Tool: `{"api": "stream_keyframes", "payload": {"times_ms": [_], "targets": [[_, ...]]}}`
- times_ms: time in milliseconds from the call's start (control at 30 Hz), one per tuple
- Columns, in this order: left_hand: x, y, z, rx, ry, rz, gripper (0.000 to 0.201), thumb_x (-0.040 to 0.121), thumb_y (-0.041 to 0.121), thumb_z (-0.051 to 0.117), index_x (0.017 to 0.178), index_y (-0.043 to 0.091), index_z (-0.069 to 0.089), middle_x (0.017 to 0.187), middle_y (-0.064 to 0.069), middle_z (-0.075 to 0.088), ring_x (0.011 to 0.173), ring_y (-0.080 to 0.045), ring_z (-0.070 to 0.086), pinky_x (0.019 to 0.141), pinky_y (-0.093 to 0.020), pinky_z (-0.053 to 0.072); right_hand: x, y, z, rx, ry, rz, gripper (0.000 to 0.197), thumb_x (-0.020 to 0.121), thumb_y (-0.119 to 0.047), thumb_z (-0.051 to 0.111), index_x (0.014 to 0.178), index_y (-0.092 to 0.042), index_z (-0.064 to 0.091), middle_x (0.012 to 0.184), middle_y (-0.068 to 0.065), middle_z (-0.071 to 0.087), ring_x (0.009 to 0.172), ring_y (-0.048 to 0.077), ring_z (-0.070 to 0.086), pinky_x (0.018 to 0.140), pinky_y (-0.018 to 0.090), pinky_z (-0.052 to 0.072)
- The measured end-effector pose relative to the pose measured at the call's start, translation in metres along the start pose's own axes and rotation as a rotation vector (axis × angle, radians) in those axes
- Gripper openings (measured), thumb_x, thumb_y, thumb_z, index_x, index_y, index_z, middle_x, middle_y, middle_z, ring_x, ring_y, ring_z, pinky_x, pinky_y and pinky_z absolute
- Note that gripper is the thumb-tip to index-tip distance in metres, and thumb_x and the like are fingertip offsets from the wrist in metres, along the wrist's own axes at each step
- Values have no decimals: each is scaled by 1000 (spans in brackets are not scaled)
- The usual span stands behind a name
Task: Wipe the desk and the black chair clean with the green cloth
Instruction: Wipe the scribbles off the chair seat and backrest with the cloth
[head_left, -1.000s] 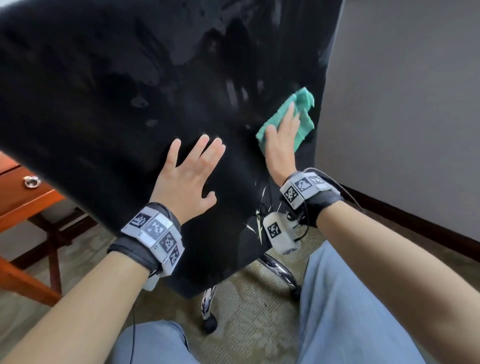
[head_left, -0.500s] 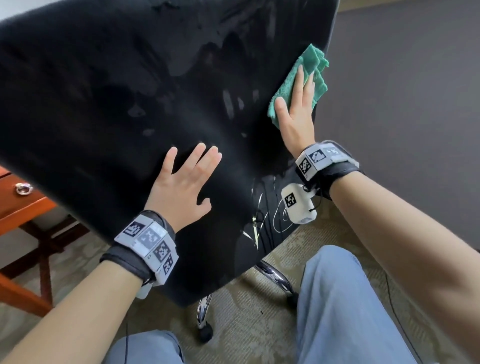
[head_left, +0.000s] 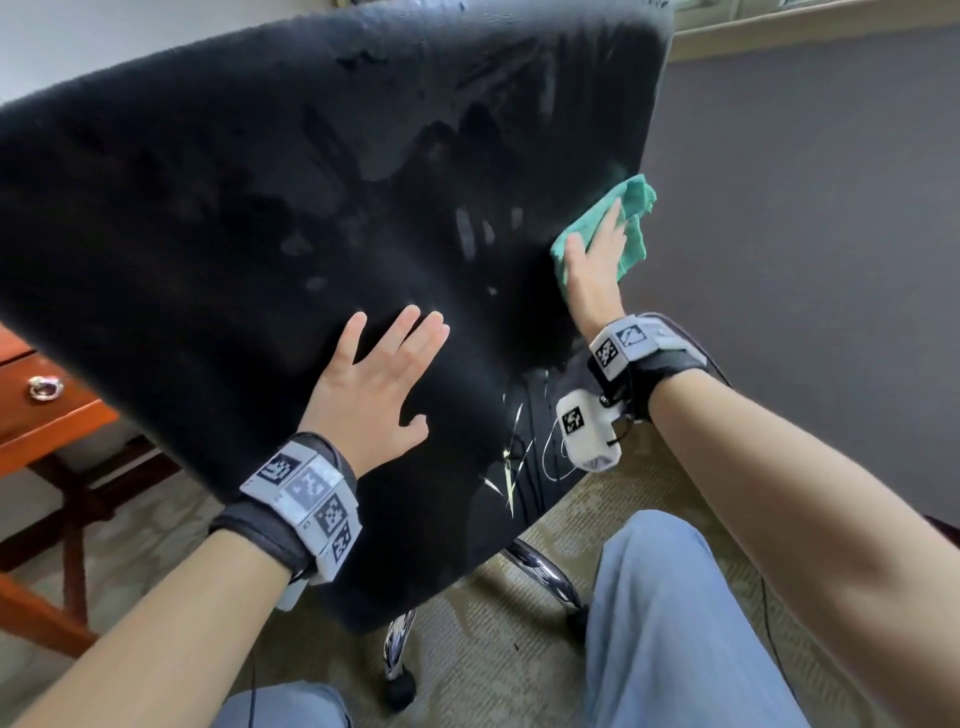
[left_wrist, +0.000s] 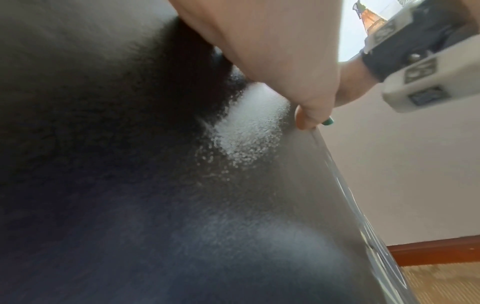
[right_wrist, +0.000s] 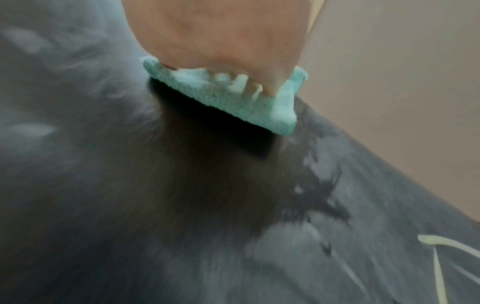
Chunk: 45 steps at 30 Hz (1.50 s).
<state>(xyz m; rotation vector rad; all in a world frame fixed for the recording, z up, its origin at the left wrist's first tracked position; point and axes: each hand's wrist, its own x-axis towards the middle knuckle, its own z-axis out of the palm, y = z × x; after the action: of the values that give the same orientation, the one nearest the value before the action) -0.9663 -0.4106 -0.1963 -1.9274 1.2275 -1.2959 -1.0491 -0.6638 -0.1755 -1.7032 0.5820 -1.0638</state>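
The right hand (head_left: 595, 270) presses the green cloth (head_left: 631, 208) flat at the black chair (head_left: 260, 234) back's 3 o'clock edge. The left hand (head_left: 371, 395), fingers spread, braces the chair at 6 o'clock. Best to overlap strokes evenly, pushing firmly across the wet smears.

Two bare forearms, each with a black fabric wrist strap (head_left: 260, 530) carrying grey-white blocks printed with black square markers (head_left: 311, 493). Below the right strap (head_left: 670, 364) hangs a small white camera housing (head_left: 589, 431) with one marker and thin black cables. Light blue jeans (head_left: 675, 623) cover the legs.
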Motion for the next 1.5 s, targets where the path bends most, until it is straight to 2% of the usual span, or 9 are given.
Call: {"api": "stream_keyframes", "payload": {"times_ms": [167,333,500,600,767,900,1033,1300,1500], "targets": [[-1,-1,1,-10,-9,-9,96,74,56,53,150,12,15,155,-1,12,141,-18,14,114,-50,-16,0,-36,4,26,-28,-214,66,99,-19,36,151,-13,-3,159,9,-10,145,22,-15,109,23,-9],[0,0,-1,46,-31,4,95,76,61,46,149,13,10,155,0,7,141,-16,10,113,-50,-14,63,-63,-22,191,194,-150,65,96,-21,36,150,-4,5,158,13,5,146,22,4,117,28,2],[5,2,-4,-75,10,-4,97,72,55,58,148,12,16,153,1,12,140,-17,13,113,-47,-17,37,-5,-1,154,161,32,63,86,-33,39,144,-20,18,139,0,27,123,18,31,112,37,22],[5,4,-3,-47,-7,-5,96,73,57,55,148,12,15,153,1,10,140,-17,12,112,-48,-16,-18,25,29,127,93,84,67,92,-21,37,150,-5,9,149,9,18,138,18,16,119,35,9],[-1,1,-2,17,-17,-6,95,77,60,47,150,12,9,154,-1,5,141,-18,7,112,-50,-16,-100,26,60,59,-159,-4,68,96,-25,31,151,-19,-9,157,0,-18,142,12,-21,110,24,-7],[-7,-1,1,72,-33,12,96,78,63,38,150,12,0,156,0,3,142,-18,3,111,-53,-16,-84,-30,58,1,-80,-309,64,95,-19,32,151,-12,3,159,11,-7,144,26,-16,115,34,-8],[-9,-3,3,63,-39,14,95,79,64,36,151,13,0,157,0,4,142,-19,2,110,-54,-17,-67,-43,63,-17,42,-364,62,95,-19,35,151,-11,9,159,12,1,145,29,-10,116,41,-3],[-12,-9,6,-35,-2,42,96,76,58,51,151,14,9,156,-1,5,142,-19,7,112,-49,-17,-135,66,85,-99,-82,91,62,101,-25,34,151,-17,-2,158,12,-9,145,21,-14,119,37,-2],[-12,-13,7,-140,-21,34,99,75,51,61,151,13,11,156,-2,9,143,-20,9,111,-47,-21,-100,9,70,-264,-36,-292,60,96,-18,36,150,-8,11,157,18,1,144,36,-6,116,35,-4]]}}
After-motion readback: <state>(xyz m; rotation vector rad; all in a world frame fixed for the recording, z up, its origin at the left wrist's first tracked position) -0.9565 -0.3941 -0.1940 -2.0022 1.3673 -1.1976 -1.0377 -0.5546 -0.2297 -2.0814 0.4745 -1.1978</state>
